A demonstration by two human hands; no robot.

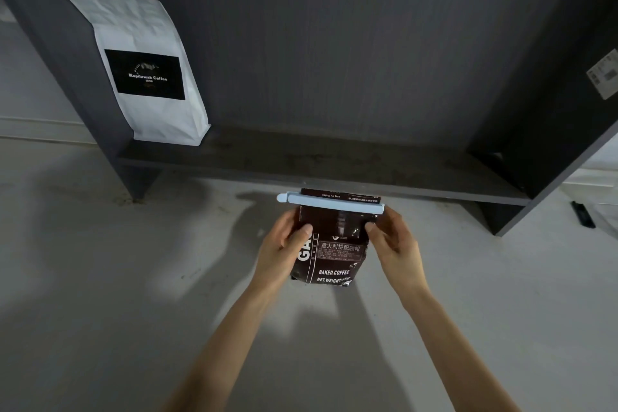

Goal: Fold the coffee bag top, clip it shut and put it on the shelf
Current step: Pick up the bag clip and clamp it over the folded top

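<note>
Now I see my left hand and right hand gripping the clipped brown coffee bag above grey floor, before the dark shelf; a white bag stands at its left end.

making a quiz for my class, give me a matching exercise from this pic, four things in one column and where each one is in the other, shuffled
Things:
1. white bag
2. clip
3. brown bag
4. sticker

Places:
A. held between both hands
B. across the folded bag top
C. on the right side panel
D. standing at the left end of the shelf

Pairs: 1-D, 2-B, 3-A, 4-C
</note>
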